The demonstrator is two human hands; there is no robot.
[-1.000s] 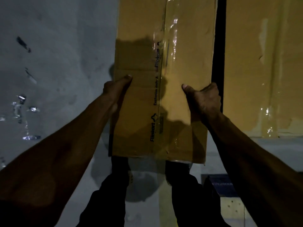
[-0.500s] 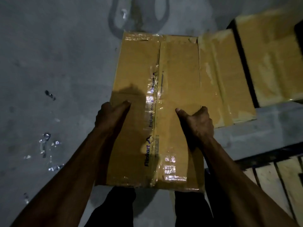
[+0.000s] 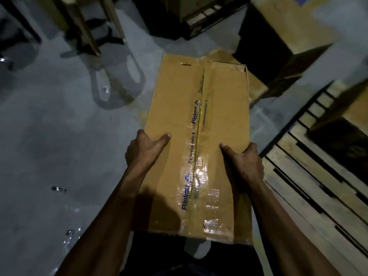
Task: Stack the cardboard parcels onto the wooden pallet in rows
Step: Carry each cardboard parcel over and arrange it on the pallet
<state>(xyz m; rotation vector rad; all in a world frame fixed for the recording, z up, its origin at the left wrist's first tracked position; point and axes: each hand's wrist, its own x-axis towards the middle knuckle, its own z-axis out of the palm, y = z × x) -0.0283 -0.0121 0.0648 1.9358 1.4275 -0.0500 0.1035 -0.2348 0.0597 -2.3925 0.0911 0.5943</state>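
Parcel carried toward the pallet, not yet placed.

The left hand (image 3: 146, 148) and right hand (image 3: 244, 163) clamp the long parcel's (image 3: 199, 136) side edges, thumbs on top; its long axis points away from the person. Right of the right hand lies the wooden pallet (image 3: 310, 176), mostly bare; more parcels (image 3: 288, 30) wait beyond.

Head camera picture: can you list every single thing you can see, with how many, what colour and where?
held parcel: one, brown cardboard with clear printed tape, centre, carried above the floor
wooden pallet: one, pale slats, right
other cardboard boxes: at least two, brown, upper right; one more on the pallet, far right
floor: grey, left, with shiny scraps
dark frame legs: top left, too dim to identify
hands: left and right, gripping the parcel's sides
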